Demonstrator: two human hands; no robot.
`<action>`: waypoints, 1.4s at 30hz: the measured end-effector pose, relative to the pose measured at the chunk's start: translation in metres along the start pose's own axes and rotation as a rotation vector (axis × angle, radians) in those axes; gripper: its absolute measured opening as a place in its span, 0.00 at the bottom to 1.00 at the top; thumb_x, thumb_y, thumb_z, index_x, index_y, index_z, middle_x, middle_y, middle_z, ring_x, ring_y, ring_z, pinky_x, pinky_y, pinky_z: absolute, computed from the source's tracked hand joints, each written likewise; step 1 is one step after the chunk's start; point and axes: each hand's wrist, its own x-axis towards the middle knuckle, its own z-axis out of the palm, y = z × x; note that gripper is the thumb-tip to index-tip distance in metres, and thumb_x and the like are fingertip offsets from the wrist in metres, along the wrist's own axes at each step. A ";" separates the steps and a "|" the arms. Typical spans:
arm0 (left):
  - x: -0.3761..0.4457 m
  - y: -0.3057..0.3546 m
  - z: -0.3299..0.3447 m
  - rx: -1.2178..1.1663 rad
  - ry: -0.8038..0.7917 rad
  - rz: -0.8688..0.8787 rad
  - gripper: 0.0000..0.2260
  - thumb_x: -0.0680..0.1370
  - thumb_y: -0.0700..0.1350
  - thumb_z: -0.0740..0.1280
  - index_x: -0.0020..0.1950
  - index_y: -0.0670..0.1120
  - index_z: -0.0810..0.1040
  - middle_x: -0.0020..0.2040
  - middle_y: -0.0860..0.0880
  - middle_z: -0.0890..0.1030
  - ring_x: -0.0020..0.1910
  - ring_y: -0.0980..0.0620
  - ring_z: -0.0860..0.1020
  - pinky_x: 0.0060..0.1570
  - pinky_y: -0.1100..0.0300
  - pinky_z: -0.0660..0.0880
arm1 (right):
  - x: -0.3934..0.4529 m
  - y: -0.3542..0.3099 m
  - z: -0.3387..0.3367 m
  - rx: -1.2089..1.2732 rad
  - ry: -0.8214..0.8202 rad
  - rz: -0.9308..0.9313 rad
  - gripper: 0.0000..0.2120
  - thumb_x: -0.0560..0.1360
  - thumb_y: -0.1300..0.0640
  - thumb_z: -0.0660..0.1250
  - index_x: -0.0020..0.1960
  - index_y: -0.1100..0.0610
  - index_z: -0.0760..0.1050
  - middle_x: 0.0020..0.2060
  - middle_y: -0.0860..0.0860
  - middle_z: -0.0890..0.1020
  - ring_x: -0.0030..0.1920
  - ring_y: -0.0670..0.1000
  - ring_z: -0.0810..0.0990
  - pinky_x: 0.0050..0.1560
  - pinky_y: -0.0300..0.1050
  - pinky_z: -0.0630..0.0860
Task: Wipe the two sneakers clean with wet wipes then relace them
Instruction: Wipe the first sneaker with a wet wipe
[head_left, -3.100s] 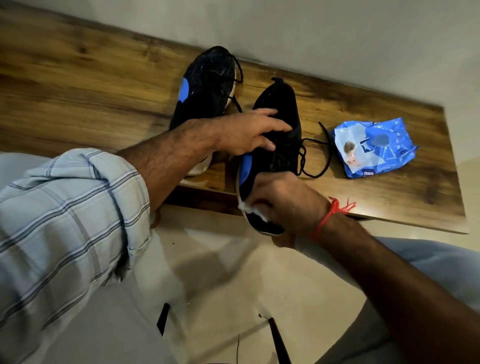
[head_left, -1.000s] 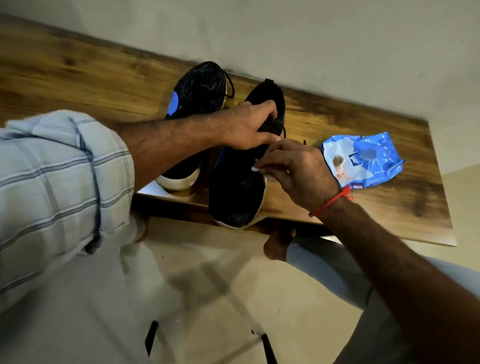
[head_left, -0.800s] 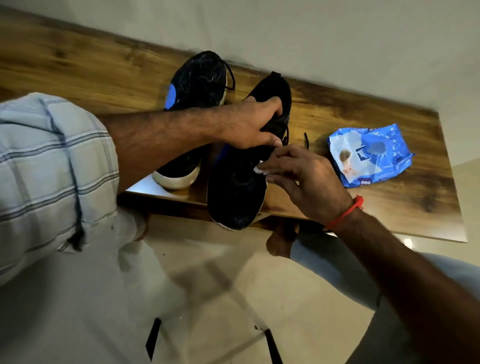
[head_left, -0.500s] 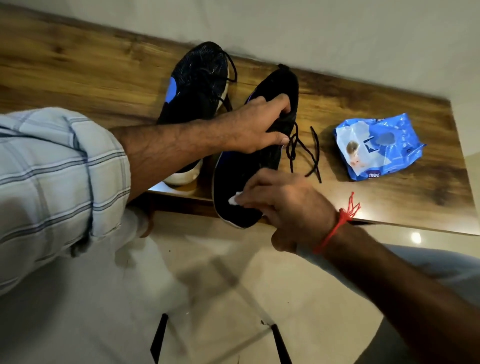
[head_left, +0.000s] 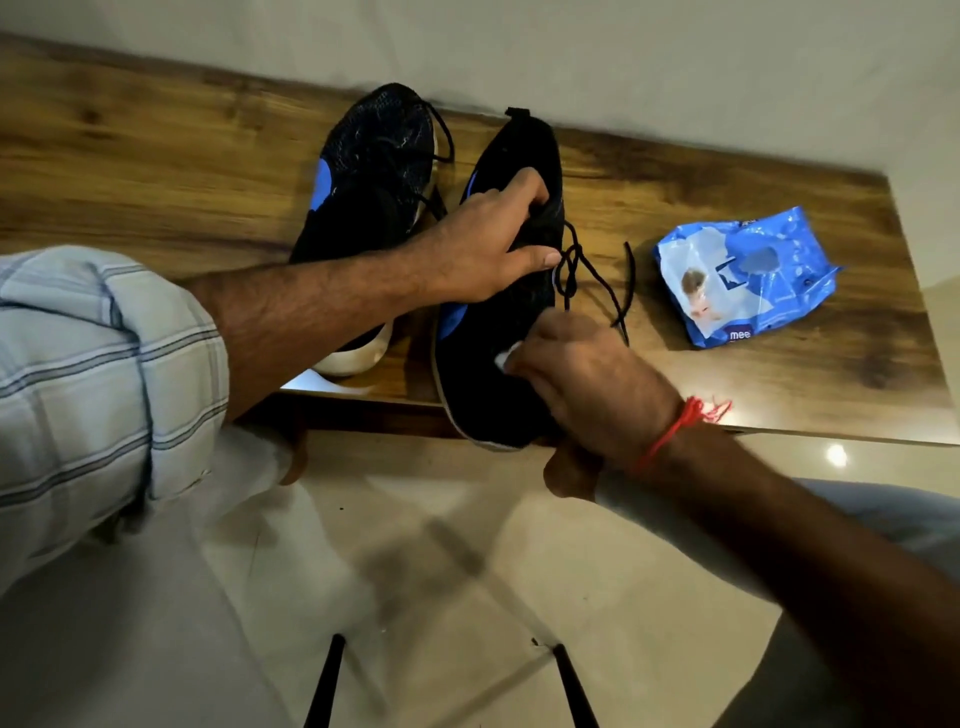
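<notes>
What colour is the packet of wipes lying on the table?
The wipes packet is bright blue with a white panel, seen best in the head view.

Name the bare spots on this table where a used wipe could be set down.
Free: the table left of the far sneaker; the strip between the loose lace and wipes packet; the front right corner. Crowded: around both sneakers.

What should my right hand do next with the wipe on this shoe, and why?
Probably draw the white wipe further along the toe of the near sneaker. Your right hand presses it against the forefoot, your left hand steadies the shoe at its collar, and the toe overhangs the table edge within reach.
</notes>
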 end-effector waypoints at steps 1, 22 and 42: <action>0.000 0.002 -0.001 -0.005 0.007 -0.011 0.23 0.81 0.51 0.69 0.69 0.42 0.66 0.62 0.40 0.79 0.64 0.42 0.78 0.59 0.44 0.78 | 0.005 0.009 -0.005 -0.034 0.083 0.014 0.07 0.73 0.65 0.69 0.48 0.60 0.84 0.44 0.58 0.80 0.45 0.61 0.80 0.45 0.49 0.76; 0.005 0.002 -0.004 -0.128 0.000 -0.080 0.22 0.82 0.50 0.68 0.70 0.43 0.66 0.67 0.42 0.78 0.66 0.46 0.77 0.53 0.62 0.72 | 0.002 0.027 0.007 0.162 0.418 0.180 0.07 0.77 0.62 0.68 0.52 0.61 0.83 0.48 0.56 0.82 0.49 0.52 0.81 0.50 0.50 0.79; 0.011 0.009 -0.017 -0.150 -0.148 -0.168 0.15 0.86 0.50 0.59 0.72 0.48 0.68 0.56 0.46 0.81 0.51 0.46 0.82 0.47 0.44 0.83 | 0.040 0.051 -0.004 0.069 0.415 0.034 0.06 0.75 0.63 0.67 0.47 0.63 0.83 0.45 0.59 0.83 0.47 0.53 0.80 0.53 0.34 0.72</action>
